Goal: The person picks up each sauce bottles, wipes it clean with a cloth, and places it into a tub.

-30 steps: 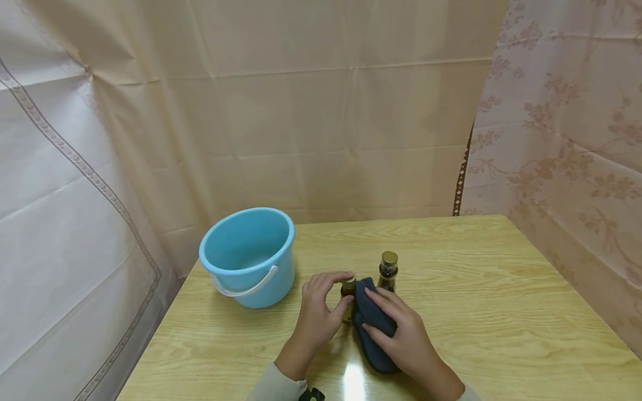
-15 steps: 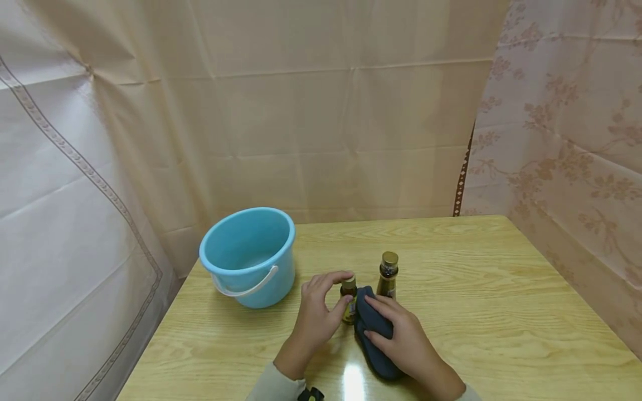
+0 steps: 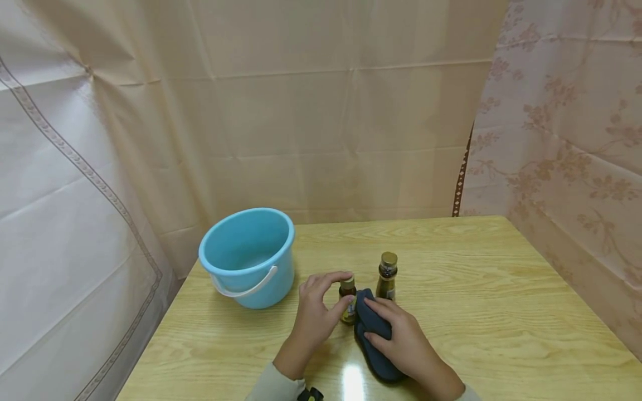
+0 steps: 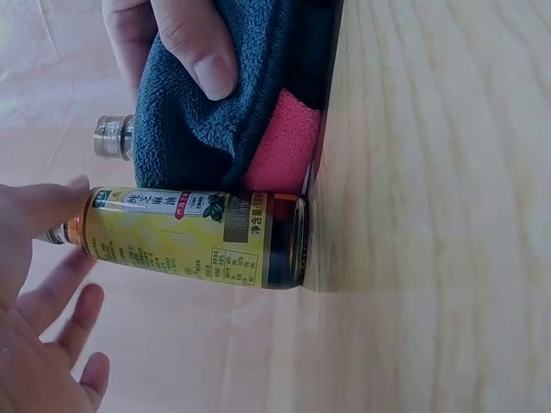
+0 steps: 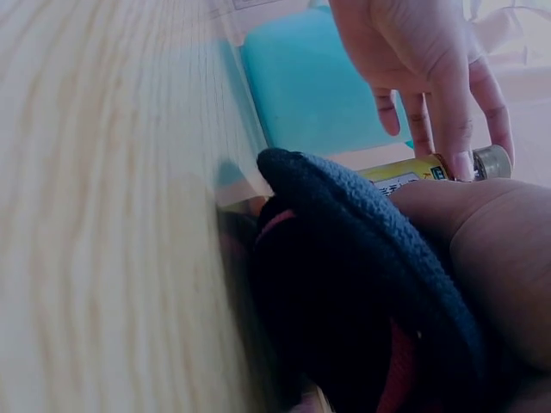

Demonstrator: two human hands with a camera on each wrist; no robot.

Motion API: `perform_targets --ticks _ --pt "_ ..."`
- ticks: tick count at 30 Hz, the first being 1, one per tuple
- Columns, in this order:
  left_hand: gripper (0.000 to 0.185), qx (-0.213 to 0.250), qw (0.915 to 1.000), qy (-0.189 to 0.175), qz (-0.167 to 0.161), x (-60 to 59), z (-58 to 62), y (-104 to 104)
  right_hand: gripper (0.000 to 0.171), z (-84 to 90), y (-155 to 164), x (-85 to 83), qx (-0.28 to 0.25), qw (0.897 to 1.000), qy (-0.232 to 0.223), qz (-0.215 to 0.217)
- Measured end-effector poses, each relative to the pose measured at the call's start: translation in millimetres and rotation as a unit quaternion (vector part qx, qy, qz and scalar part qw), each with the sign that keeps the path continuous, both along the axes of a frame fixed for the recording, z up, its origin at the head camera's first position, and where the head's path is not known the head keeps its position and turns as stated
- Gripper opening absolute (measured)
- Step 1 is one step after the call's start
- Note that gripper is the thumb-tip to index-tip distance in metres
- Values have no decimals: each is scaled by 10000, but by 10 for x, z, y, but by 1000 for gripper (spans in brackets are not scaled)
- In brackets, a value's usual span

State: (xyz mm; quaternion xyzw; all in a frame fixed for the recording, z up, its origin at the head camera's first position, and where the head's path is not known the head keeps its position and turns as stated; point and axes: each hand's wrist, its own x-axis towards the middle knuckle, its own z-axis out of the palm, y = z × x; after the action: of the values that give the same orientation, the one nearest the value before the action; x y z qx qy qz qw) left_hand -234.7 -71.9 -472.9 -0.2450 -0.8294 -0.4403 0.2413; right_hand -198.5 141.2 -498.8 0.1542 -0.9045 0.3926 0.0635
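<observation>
A small sesame oil bottle [image 3: 348,311] with a yellow label and gold cap stands upright on the table. My left hand [image 3: 317,314] pinches it near the top, thumb at the neck and index finger by the cap. Dark blue towelling cloth [image 3: 373,323] is bunched in my right hand [image 3: 405,341] and lies against the small bottle's right side. In the left wrist view a pink patch [image 4: 284,138] of the folded cloth shows close to the bottle's base. Just behind the right hand stands a taller dark bottle [image 3: 387,281] with a gold cap, its lower part hidden.
A light blue bucket [image 3: 288,278] with a white handle stands to the left, further back on the wooden table [image 3: 476,312]. Beige cloth [image 3: 326,122] hangs behind the table's far edge. Patterned curtains [image 3: 567,139] hang at the right.
The right hand and the cloth have slid slightly down and toward me along the small bottle, uncovering more of its label and of the taller bottle. The left hand has kept its hold.
</observation>
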Motion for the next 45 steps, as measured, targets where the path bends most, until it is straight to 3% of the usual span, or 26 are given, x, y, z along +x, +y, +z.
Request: perform_targets --ticks 10,20,29,36,45 --pt "43 93 10000 35 0 -11 -3 -7 68 19 0 17 53 9993 354 70" --pt "46 -115 9998 165 -77 -22 -25 14 75 28 -1 40 -125 9896 1432 62" --pt "49 -224 9995 181 -126 -5 -44 29 80 34 -19 83 -447 9767 2097 2" --pt "48 -155 9996 197 -151 3 -45 28 76 66 -33 87 -802 9730 2163 13" --pt "49 -102 9998 134 -121 -5 -27 27 77 63 -26 54 -441 9826 1802 78"
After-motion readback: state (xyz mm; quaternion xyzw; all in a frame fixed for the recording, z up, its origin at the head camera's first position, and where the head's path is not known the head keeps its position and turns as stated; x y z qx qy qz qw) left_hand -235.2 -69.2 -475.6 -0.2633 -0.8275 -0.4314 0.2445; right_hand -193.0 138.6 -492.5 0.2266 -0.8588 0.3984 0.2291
